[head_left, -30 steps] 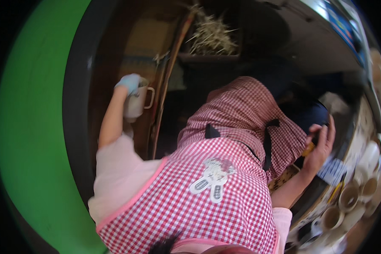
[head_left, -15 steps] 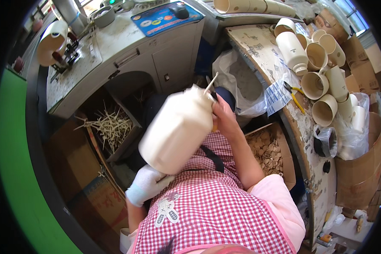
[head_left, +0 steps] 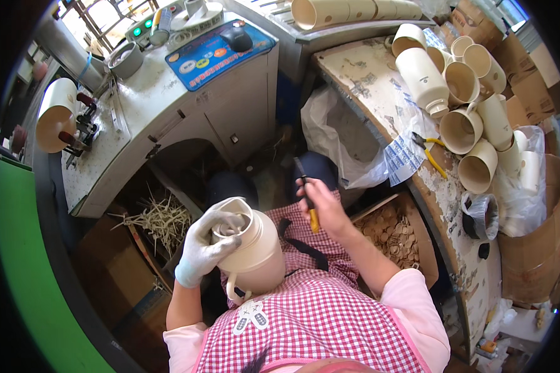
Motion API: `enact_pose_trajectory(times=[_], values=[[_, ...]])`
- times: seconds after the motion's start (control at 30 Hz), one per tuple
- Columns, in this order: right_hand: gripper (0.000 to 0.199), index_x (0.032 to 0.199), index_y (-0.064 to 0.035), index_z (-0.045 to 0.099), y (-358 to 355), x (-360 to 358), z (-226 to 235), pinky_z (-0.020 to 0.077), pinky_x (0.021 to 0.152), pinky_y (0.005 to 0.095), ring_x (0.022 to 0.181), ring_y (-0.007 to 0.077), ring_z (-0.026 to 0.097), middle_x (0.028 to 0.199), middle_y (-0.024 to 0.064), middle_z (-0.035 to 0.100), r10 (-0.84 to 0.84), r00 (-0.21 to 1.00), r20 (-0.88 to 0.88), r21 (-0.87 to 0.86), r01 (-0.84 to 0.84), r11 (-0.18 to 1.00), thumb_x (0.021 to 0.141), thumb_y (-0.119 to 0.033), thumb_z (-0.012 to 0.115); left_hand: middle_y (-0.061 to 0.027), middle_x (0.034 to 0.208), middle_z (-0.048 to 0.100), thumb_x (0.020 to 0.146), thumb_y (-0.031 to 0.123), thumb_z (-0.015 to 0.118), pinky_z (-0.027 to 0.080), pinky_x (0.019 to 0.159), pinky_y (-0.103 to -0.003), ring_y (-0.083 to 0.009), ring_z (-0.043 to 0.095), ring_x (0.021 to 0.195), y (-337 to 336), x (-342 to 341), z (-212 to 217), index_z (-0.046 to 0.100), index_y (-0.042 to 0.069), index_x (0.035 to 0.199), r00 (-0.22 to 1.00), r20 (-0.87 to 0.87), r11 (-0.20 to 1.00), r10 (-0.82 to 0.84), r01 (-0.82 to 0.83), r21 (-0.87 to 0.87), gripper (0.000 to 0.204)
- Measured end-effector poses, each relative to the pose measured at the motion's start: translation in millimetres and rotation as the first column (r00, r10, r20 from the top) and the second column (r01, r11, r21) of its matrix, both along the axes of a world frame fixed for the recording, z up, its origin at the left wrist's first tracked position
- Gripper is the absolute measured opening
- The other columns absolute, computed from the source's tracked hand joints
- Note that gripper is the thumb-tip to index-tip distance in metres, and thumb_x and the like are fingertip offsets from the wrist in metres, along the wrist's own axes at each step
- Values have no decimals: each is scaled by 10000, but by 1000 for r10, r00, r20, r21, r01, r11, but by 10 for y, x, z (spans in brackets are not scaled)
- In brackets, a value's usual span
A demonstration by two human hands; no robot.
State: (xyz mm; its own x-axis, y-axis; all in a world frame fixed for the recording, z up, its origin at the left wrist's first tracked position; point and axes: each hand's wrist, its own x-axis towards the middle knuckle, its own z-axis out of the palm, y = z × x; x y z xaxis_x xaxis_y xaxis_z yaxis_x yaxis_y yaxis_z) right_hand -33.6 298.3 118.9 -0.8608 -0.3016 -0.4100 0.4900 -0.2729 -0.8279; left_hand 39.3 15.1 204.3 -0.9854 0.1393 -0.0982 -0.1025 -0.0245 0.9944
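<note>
Here the cream clay jug (head_left: 255,252) rests on the person's lap against the red-checked apron (head_left: 317,317), its long axis tilted, open mouth aimed up and left toward the machine cabinet (head_left: 230,105), its loop handle (head_left: 233,291) hanging at the low end. The gloved left hand (head_left: 208,242) closes over the rim, fingers curled into the mouth. The bare right hand (head_left: 323,208) is wrapped around a yellow-handled trimming tool (head_left: 309,199), blade pointing up, just beside the jug with a narrow gap between. Knee room is tight: the cabinet edge ahead, straw (head_left: 162,221) and cardboard boxes at left, a box of round clay discs (head_left: 395,233) at right. Beyond it the table (head_left: 367,93) edge runs diagonally, carrying clustered cream mugs (head_left: 473,124), yellow pliers (head_left: 432,152) and a blue-printed white sheet (head_left: 404,158). A blue rectangular control panel (head_left: 221,46) lies atop the cabinet.
</note>
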Motion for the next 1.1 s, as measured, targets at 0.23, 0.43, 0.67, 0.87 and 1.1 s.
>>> enact_pose_trajectory(times=[0.23,0.43,0.67,0.87,1.1], values=[[325,1352,-28,572,186,-211,637,526,663,235,759,88,610,930,53,641,267,959,98,-265,-233,936,1117,-215,447,-245,1269,671,622,270,941,500,1032,-511,-402,666,1169,-414,85,514,712,68,863,754,-647,720,-112,-388,-576,389],[259,1133,-63,676,-646,-146,1093,508,599,325,682,227,640,778,75,625,788,22,-616,786,87,612,968,-263,691,-163,1181,706,594,257,933,549,948,-501,-388,681,1083,-517,23,320,679,97,816,771,-502,711,-392,-93,-697,374],[265,923,-77,666,-797,-50,916,530,562,336,694,225,679,793,64,666,913,-103,-395,845,350,405,950,-339,694,-157,1205,703,595,281,911,519,1041,-491,-376,676,1134,-404,-17,142,686,97,817,781,-466,723,-417,-26,-690,366],[397,907,3,676,-888,-62,489,579,631,395,786,293,734,868,195,737,979,105,176,908,-401,-120,1039,-347,545,-209,1281,642,660,282,839,400,1171,-521,-346,596,1265,206,210,-427,696,69,806,727,-340,405,-596,-93,-909,295],[519,801,-25,560,-631,118,583,461,415,250,386,118,534,513,9,551,878,143,457,221,-974,44,1123,-361,330,-177,1276,669,726,246,765,455,1135,-494,-348,628,1239,101,557,-558,634,57,831,714,-507,485,-483,-264,-834,252]])
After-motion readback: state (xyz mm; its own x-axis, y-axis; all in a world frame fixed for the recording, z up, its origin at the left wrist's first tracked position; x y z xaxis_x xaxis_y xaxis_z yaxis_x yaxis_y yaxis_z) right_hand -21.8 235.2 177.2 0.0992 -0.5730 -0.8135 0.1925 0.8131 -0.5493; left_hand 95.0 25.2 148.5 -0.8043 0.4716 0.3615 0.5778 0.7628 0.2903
